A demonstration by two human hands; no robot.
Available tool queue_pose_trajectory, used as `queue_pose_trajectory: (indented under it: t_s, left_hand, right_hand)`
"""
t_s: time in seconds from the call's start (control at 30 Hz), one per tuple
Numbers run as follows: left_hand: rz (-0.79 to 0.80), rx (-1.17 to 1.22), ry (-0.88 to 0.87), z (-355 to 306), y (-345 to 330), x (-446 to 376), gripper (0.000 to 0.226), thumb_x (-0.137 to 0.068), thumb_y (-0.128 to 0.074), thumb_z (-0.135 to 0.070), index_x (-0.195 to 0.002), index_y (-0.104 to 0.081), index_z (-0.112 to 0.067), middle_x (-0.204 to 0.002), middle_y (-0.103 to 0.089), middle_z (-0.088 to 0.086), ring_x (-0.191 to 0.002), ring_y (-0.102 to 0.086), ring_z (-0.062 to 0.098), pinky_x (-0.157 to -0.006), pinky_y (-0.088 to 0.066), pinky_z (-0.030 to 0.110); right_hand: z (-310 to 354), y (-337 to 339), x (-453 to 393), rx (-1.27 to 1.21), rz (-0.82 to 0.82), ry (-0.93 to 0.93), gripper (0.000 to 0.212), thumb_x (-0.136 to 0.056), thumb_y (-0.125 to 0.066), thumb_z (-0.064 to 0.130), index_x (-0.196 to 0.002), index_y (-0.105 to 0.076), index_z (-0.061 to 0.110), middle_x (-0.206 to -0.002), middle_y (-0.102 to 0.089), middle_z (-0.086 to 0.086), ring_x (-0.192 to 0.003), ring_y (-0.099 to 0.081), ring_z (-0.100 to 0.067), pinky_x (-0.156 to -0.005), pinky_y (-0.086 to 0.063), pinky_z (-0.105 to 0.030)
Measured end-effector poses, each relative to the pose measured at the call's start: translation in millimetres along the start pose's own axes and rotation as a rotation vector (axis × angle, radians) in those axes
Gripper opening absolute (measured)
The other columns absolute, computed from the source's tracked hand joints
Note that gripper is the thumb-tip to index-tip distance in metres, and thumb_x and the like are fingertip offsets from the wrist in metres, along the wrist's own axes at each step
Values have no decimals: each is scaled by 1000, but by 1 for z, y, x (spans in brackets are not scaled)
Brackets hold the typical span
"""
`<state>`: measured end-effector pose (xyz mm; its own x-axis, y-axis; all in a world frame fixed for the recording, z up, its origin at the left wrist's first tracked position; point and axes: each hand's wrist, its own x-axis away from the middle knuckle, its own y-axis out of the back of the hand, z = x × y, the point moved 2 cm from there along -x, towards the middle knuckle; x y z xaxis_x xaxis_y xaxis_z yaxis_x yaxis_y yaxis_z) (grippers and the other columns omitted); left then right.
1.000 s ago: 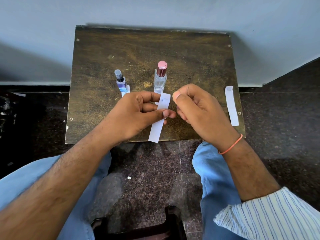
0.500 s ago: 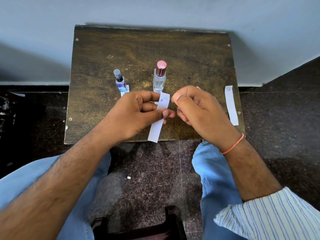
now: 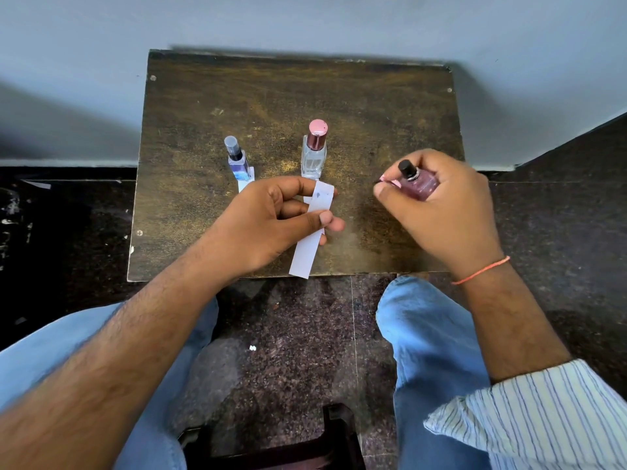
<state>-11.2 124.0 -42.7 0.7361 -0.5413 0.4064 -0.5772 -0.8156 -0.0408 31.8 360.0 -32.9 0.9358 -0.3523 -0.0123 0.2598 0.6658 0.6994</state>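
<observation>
My left hand (image 3: 271, 222) pinches a white paper strip (image 3: 310, 244) between thumb and fingers over the front of a small dark wooden table (image 3: 203, 205); the strip's top end carries a small wet spot. My right hand (image 3: 441, 212) grips a small pink perfume bottle (image 3: 419, 184) with a black spray nozzle, tilted toward the left, over the table's right side. A pink cap (image 3: 390, 181) shows between its fingertips. A blue bottle (image 3: 237, 162) with a grey-black nozzle and a clear bottle (image 3: 315, 152) with a pink cap stand upright mid-table.
Another white strip (image 3: 245, 183) lies under the blue bottle, partly hidden by my left hand. The table stands against a pale wall (image 3: 305, 22). My knees in blue jeans (image 3: 427, 334) are below, over a dark speckled floor, with a dark stool edge (image 3: 271, 446) at the bottom.
My right hand has moved right, away from the strip, and now shows the pink bottle it holds. The strip on the right of the table is now hidden. My left hand stays put.
</observation>
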Motion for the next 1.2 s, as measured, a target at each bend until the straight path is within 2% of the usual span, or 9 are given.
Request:
queue_pose_trajectory:
  t_s: [0.07, 0.2, 0.3, 0.43, 0.73, 0.9, 1.0, 1.13, 1.2]
  left_hand:
    - [4, -26, -2, 0, -1, 0, 24, -102, -69, -10, -125, -70, -13, -103, -86, 4, -98, -81, 32, -93, -66, 41]
    - [6, -38, -38, 0, -4, -2, 33, -104, -65, -7, -135, -60, -17, -101, -85, 7, -85, -79, 22, -90, -66, 41]
    - [-14, 8, -92, 0, -5, -3, 47, -104, -63, 0, -138, -46, -28, -96, -84, 16, -78, -77, 23, -82, -67, 38]
    - [3, 11, -98, 2, -4, -3, 41, -104, -63, 1, -129, -46, -25, -96, -84, 17, -77, -75, 28, -82, -66, 44]
    - [34, 17, -110, 1, -2, -3, 32, -103, -63, 1, -121, -55, -25, -98, -84, 19, -74, -77, 21, -78, -67, 33]
    - [28, -29, -125, 4, -4, -4, 18, -103, -63, 4, -114, -74, -4, -102, -82, 19, -92, -80, 11, -83, -67, 29]
    - [-30, -165, -89, 7, -4, -5, 20, -104, -67, -3, -119, -78, -10, -102, -86, 4, -93, -82, 12, -88, -66, 29]
    - [-67, -286, -126, 5, -1, -4, 26, -92, -74, -45, -114, -82, -37, -98, -83, 16, -76, -72, 36, -79, -57, 42]
    - [-64, -253, -134, 4, -2, -2, 32, -87, -80, -55, -111, -84, -34, -96, -83, 16, -82, -75, 45, -85, -64, 56]
  right_hand:
    - [-8, 5, -5, 127, -66, 17, 22, -85, -87, 38, -99, -81, 22, -93, -78, 6, -87, -72, -16, -86, -57, -35]
    - [-17, 3, -8, 249, -15, 6, 30, -83, -88, 42, -107, -82, 25, -100, -71, 2, -93, -68, -19, -82, -43, -24]
    - [-19, -2, -8, 311, 18, -4, 31, -84, -87, 44, -106, -81, 23, -101, -70, -2, -97, -68, -25, -85, -45, -31]
    - [-20, 0, -9, 316, 18, -11, 31, -84, -87, 45, -102, -80, 20, -96, -67, 0, -94, -67, -26, -82, -44, -32]
    - [-15, 0, -7, 62, 35, 8, 25, -81, -91, 40, -95, -80, 23, -96, -75, 6, -86, -67, -11, -80, -49, -22]
    - [-10, -2, -2, -268, 242, 3, 28, -81, -94, 35, -104, -83, 23, -99, -83, 3, -90, -78, -14, -86, -62, -35]
    - [-6, -3, 1, -295, 346, 63, 25, -84, -95, 26, -105, -83, 19, -99, -83, 4, -89, -76, -8, -84, -59, -26]
    - [-4, -7, 5, -267, 408, 120, 25, -80, -96, 26, -102, -84, 23, -97, -82, 5, -90, -78, -17, -88, -63, -44]
    - [-2, -9, 7, -221, 425, 157, 25, -79, -96, 30, -101, -84, 25, -95, -82, 6, -88, -77, -18, -85, -62, -49]
